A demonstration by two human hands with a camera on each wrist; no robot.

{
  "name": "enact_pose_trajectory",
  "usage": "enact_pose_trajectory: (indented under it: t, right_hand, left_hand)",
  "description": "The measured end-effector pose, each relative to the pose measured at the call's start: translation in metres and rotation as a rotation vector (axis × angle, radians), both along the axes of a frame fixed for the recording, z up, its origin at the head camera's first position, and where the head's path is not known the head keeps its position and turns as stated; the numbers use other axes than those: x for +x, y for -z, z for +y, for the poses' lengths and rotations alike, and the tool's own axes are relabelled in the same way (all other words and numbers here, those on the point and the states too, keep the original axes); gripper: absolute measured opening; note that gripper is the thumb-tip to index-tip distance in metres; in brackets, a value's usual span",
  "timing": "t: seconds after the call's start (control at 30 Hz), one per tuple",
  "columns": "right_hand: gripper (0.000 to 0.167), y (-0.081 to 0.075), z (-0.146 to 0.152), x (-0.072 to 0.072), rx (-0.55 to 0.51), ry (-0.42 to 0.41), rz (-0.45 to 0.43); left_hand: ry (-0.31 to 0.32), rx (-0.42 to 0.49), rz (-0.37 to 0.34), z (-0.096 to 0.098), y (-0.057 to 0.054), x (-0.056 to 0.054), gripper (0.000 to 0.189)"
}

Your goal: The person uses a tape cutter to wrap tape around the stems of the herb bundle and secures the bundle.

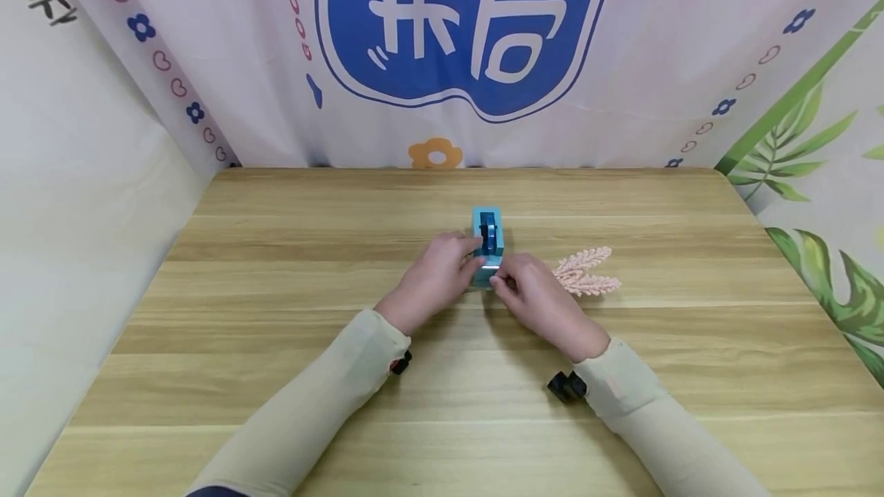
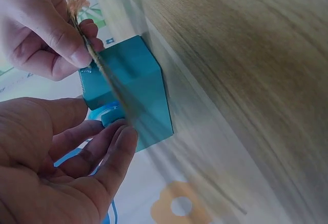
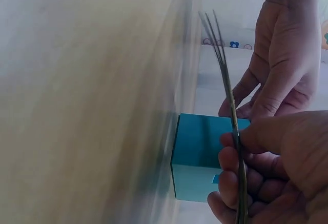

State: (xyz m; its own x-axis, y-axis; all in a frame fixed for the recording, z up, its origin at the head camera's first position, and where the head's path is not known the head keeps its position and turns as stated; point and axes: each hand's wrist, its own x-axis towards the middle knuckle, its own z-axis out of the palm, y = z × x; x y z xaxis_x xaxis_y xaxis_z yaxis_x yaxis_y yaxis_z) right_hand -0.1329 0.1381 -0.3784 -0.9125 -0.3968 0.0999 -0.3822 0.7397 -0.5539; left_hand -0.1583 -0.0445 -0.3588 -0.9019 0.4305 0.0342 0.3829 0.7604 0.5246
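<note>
A teal tape dispenser [image 1: 487,212] stands on the table with a blue tape roll [image 1: 491,233] in it. My left hand [image 1: 437,273] grips its left side, thumb and fingers bent around the body close to the roll. Pink dried flowers [image 1: 587,273] stick out to the right from behind my right hand [image 1: 542,299]. In the right wrist view their thin stems [image 3: 228,88] run through that hand's curled fingers. The right thumb and fingertips sit at the dispenser's near end, by the toothed edge [image 2: 82,83]. Whether they also pinch tape cannot be told.
The wooden table [image 1: 276,267] extends on all sides of the dispenser. A printed cloth [image 1: 242,37] hangs along its back edge. Small black cameras [image 1: 568,386] are strapped at both wrists, below the pale sleeves [image 1: 311,397].
</note>
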Motion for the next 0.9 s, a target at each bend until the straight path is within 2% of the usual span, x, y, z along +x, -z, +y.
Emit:
enact_pose_trajectory:
  t: [0.17,0.27,0.4,0.47,0.53,0.63,0.77,0.9]
  right_hand:
    - [0.023,0.000,0.001,0.002,-0.001,0.001,0.018]
    - [0.022,-0.002,0.001,0.005,-0.007,0.005,0.043]
    - [0.021,-0.008,0.002,0.013,-0.013,0.021,0.082]
    - [0.019,-0.010,0.002,0.017,-0.015,0.027,0.111]
    - [0.017,-0.013,0.003,0.021,-0.016,0.029,0.148]
    - [0.015,-0.016,0.004,0.026,-0.020,0.029,0.201]
    - [0.014,-0.021,0.005,0.033,-0.029,0.023,0.265]
    - [0.014,-0.025,0.005,0.037,-0.021,0.020,0.336]
  left_hand:
    - [0.001,0.008,-0.008,0.000,0.001,-0.001,0.039]
    - [-0.017,0.047,0.014,-0.003,0.004,0.002,0.040]
    - [-0.054,0.135,0.103,-0.007,0.007,0.012,0.035]
    - [-0.048,0.164,0.166,-0.009,0.007,0.019,0.027]
    - [-0.015,0.169,0.212,-0.011,0.006,0.026,0.020]
    - [0.063,0.150,0.241,-0.013,0.003,0.035,0.016]
    - [0.161,0.131,0.238,-0.014,0.000,0.041,0.013]
    - [0.188,0.153,0.225,-0.016,-0.003,0.044,0.012]
